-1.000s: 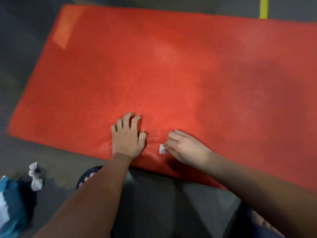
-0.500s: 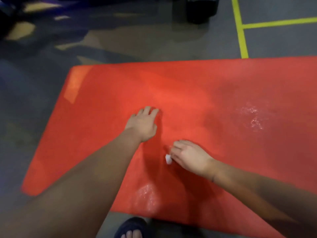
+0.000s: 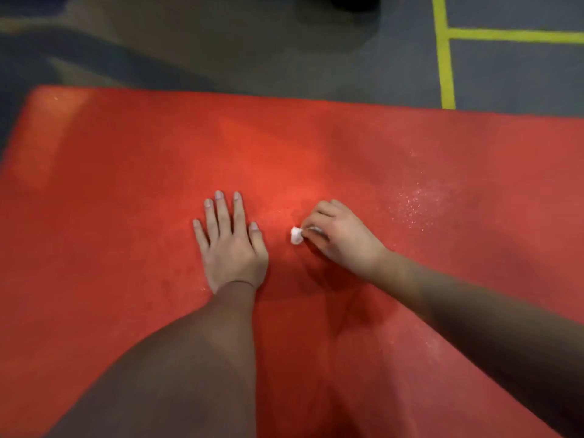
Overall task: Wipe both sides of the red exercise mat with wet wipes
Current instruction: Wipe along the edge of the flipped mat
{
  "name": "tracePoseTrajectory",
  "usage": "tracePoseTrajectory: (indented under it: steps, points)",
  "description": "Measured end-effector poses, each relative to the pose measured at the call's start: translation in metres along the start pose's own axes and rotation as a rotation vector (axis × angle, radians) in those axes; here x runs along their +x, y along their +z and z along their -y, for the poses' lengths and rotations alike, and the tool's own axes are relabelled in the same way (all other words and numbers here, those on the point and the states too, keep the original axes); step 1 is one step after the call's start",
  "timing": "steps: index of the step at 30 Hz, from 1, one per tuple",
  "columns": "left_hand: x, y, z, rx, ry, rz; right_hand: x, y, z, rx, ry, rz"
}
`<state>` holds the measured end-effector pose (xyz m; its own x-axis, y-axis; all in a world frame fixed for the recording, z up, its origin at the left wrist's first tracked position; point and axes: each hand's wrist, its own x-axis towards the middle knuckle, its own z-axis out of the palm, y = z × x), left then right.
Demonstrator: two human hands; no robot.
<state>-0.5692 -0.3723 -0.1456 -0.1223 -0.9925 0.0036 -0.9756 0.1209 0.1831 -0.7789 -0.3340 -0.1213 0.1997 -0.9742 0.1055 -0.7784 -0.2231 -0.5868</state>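
The red exercise mat lies flat on the floor and fills most of the view. My left hand presses flat on it near the middle, fingers straight and spread. Just to its right, my right hand holds a small crumpled white wet wipe against the mat with curled fingers; most of the wipe is hidden under them. Wet glistening specks show on the mat to the right of that hand.
Grey floor runs beyond the mat's far edge. Yellow floor lines cross at the top right. A dark object sits at the top edge, mostly cut off.
Both hands have moved from the mat's near edge toward its middle. The view has shifted forward; the foot, the blue packet and the used wipe on the floor have gone out of view.
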Motion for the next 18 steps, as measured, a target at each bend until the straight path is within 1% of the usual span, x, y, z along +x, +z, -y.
tracePoseTrajectory:
  steps: [2, 4, 5, 8, 9, 11, 13, 15, 18]
  points:
    - [-0.002, -0.001, 0.001, 0.028, -0.001, 0.013, -0.002, -0.004, 0.006, 0.049, -0.045, 0.063]
    - [0.000, -0.002, -0.001, 0.051, 0.009, 0.011, 0.004, -0.012, -0.001, 0.031, -0.090, 0.137]
    - [0.001, -0.003, -0.001, 0.057, 0.006, 0.010, 0.015, -0.016, -0.008, 0.021, -0.077, 0.127]
    - [0.000, -0.004, -0.002, 0.055, 0.010, 0.004, 0.053, -0.026, -0.033, 0.022, 0.044, -0.054]
    - [0.000, -0.004, -0.002, 0.057, 0.011, 0.002, 0.059, -0.025, -0.035, 0.015, 0.062, -0.086]
    - [0.000, -0.003, 0.000, 0.049, -0.003, -0.007, 0.063, -0.020, -0.032, 0.018, 0.030, -0.079]
    - [0.000, -0.002, -0.001, 0.054, 0.000, -0.008, 0.063, -0.022, -0.035, 0.029, -0.041, -0.043]
    - [0.000, -0.001, -0.001, 0.055, 0.003, -0.011, 0.078, -0.029, -0.046, -0.015, -0.069, -0.041]
    - [-0.001, 0.001, 0.000, 0.059, -0.001, -0.009, 0.110, -0.034, -0.067, -0.107, 0.063, -0.210]
